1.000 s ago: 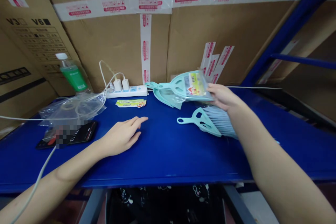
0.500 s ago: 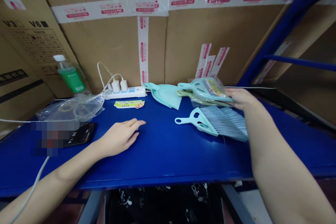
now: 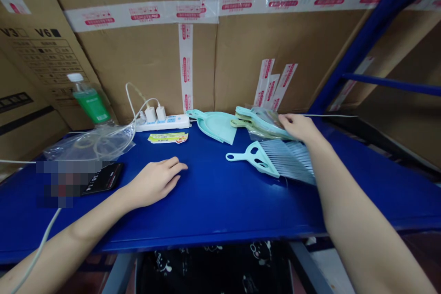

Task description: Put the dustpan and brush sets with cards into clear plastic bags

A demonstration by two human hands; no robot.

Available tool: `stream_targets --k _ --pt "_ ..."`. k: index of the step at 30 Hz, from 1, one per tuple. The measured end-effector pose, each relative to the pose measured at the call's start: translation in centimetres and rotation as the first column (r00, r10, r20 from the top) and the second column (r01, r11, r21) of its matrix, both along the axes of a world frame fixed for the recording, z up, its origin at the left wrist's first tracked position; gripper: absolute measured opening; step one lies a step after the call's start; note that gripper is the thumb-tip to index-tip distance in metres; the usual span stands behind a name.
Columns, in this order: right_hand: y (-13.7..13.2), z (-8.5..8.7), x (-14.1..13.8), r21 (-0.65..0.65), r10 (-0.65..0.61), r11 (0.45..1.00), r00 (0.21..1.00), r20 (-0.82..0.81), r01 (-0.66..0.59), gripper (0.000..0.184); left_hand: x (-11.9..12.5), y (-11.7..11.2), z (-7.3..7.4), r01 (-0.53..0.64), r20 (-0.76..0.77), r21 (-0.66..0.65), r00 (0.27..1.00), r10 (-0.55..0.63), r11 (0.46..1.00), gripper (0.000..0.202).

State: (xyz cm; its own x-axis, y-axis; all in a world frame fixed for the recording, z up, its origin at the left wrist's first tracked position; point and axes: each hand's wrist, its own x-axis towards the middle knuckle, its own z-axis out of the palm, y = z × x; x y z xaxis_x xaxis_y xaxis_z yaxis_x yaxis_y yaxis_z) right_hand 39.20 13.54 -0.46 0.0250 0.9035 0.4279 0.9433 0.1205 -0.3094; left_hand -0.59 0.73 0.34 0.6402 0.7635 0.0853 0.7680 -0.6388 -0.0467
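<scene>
My right hand grips the right end of a bagged dustpan set at the back right of the table. Clear plastic wraps this set, with a light blue piece above a green one, their handles pointing left. To its left lies a loose light blue dustpan, pan end towards the right. In front is a light blue hand brush with its bristles partly behind my right forearm. My left hand rests on the blue table, fingers loosely stretched, holding nothing.
A paper label lies before a white power strip with plugged chargers. On the left are a green-labelled bottle, a crumpled plastic bag, a cable and a dark phone. Cardboard boxes wall the back.
My right hand has shifted slightly left and now sits higher over the bagged set's right end. The set has tipped, so its upper face shows less. My left hand stays put.
</scene>
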Motion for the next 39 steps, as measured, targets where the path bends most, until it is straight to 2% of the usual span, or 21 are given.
stream_targets --k 2,5,8,14,19,24,31,39 --pt "-0.3 0.2 -1.4 -0.019 -0.023 1.000 0.999 0.035 0.024 0.047 0.0 0.0 0.0 0.000 0.001 0.004 1.000 0.000 1.000 0.032" --pt "-0.9 0.4 -3.3 -0.034 0.072 0.997 0.993 0.095 -0.070 0.054 0.0 0.0 0.1 0.001 0.001 0.011 1.000 -0.001 1.000 0.032" --pt "-1.3 0.4 -4.0 -0.062 0.103 0.994 0.983 0.150 -0.095 0.061 0.0 -0.1 0.2 0.005 -0.006 0.011 1.000 -0.005 1.000 0.032" --pt "-1.0 0.1 -3.6 -0.125 0.109 0.988 0.986 0.126 -0.093 0.058 0.0 0.0 0.1 0.011 -0.012 0.013 1.000 -0.011 1.000 0.033" --pt "-0.8 -0.1 -3.6 -0.136 0.050 0.990 0.989 0.141 -0.031 0.055 0.0 -0.1 0.1 0.001 -0.036 0.019 0.999 -0.001 1.000 0.033" --pt "-0.5 -0.3 -3.2 -0.075 0.195 0.980 0.968 0.155 -0.186 0.051 0.0 0.0 0.1 0.013 -0.046 0.029 0.999 -0.011 1.000 0.033" --pt "-0.9 -0.1 -3.6 -0.103 0.205 0.975 0.976 0.078 -0.197 0.068 0.0 0.1 0.1 0.011 -0.076 0.037 0.997 -0.008 0.999 0.032" --pt "-1.1 0.2 -3.8 -0.114 0.249 0.967 0.944 0.216 -0.228 0.070 0.0 0.0 0.1 0.015 -0.090 0.048 0.996 -0.011 0.999 0.031"
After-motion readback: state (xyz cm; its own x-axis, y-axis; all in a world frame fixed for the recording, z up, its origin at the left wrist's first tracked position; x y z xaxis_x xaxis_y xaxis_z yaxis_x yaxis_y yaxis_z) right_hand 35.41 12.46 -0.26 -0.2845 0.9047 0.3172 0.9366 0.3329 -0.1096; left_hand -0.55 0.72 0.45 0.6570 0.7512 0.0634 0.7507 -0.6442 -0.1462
